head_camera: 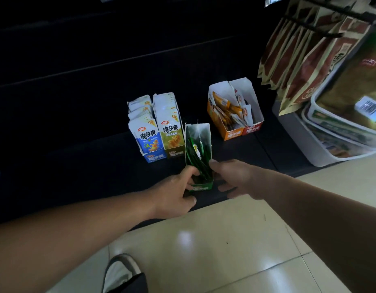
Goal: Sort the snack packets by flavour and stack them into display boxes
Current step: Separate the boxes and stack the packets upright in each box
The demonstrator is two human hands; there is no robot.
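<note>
Dark shelf above pale floor tiles | head: green box of green packets at shelf front edge | left hand grips its left side, right hand grips its right side | blue box, olive box just behind-left | orange box, red box behind-right

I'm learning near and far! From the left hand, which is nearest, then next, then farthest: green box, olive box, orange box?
1. Green box: at the front, in the grip of the left hand.
2. Olive box: just behind, to the left.
3. Orange box: farther back, on the right.
</note>
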